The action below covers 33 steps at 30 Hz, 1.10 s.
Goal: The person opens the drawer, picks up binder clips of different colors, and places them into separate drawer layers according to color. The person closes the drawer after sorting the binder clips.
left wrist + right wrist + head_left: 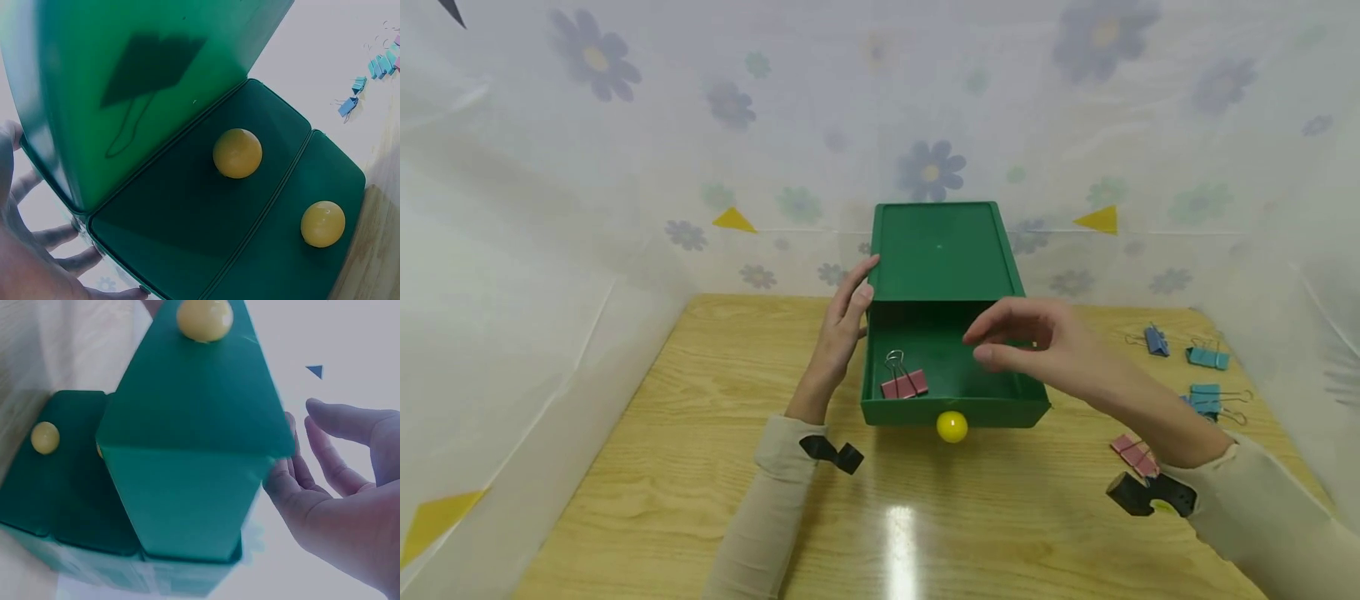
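A green drawer cabinet (946, 250) stands on the table, its top drawer (880, 412) pulled out by a yellow round knob (952, 427). Inside the drawer's front left lies a pink binder clip (905, 385); its dark silhouette shows through the drawer bottom (200, 56) in the left wrist view. My left hand (838, 337) rests against the cabinet's left side, fingers extended. Over the right part of the open drawer is my right hand (1037, 342), its thumb and fingertips apart and nothing visible between them. Two lower drawers with yellow knobs (237, 154) are closed.
On the table's right lie several binder clips: a dark blue clip (1156, 341), a teal clip (1207, 357), another teal clip (1206, 400) beside a partly hidden blue one, and a pink clip (1133, 455) near my right wrist. A flower-patterned sheet (805, 150) hangs behind the table.
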Motion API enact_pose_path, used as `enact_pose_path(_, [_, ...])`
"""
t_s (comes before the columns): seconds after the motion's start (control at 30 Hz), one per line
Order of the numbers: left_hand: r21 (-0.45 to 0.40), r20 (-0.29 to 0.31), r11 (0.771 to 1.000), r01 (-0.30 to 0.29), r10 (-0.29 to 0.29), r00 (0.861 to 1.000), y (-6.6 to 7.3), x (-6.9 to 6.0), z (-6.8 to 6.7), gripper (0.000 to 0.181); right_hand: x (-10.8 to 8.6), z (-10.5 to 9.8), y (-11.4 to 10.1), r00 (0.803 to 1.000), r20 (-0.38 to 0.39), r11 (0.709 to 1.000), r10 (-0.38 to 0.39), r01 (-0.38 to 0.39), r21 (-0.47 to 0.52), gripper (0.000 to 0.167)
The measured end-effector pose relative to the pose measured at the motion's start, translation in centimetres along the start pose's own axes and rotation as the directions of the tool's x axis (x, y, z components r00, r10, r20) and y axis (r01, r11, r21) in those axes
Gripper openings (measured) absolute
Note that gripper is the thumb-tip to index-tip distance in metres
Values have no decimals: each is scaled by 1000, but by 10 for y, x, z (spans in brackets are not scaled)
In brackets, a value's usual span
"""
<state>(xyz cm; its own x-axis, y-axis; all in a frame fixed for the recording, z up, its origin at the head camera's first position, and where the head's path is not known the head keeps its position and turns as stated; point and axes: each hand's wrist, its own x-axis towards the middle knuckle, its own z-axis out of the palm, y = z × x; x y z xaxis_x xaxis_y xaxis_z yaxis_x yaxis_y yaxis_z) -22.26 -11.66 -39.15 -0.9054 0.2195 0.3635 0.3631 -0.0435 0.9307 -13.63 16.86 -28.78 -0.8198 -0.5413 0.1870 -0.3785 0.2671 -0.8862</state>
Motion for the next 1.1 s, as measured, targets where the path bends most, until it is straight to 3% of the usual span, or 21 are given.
enact_pose_path(0.3, [0,5,1000,-10,10,1000,-1,0,-2,51,-37,-10,-1,984,-172,998,35,-43,-44,21])
enact_pose_path(0.63, [0,-6,1000,3,-3,1000,1,0,-3,51,-71,-15,26,946,-325,999,14,-24,-26,22])
enact_pose_path(1.1, [10,6,1000,4,-4,1000,1,0,0,50,-120,-19,80,894,-421,977,151,-200,-74,27])
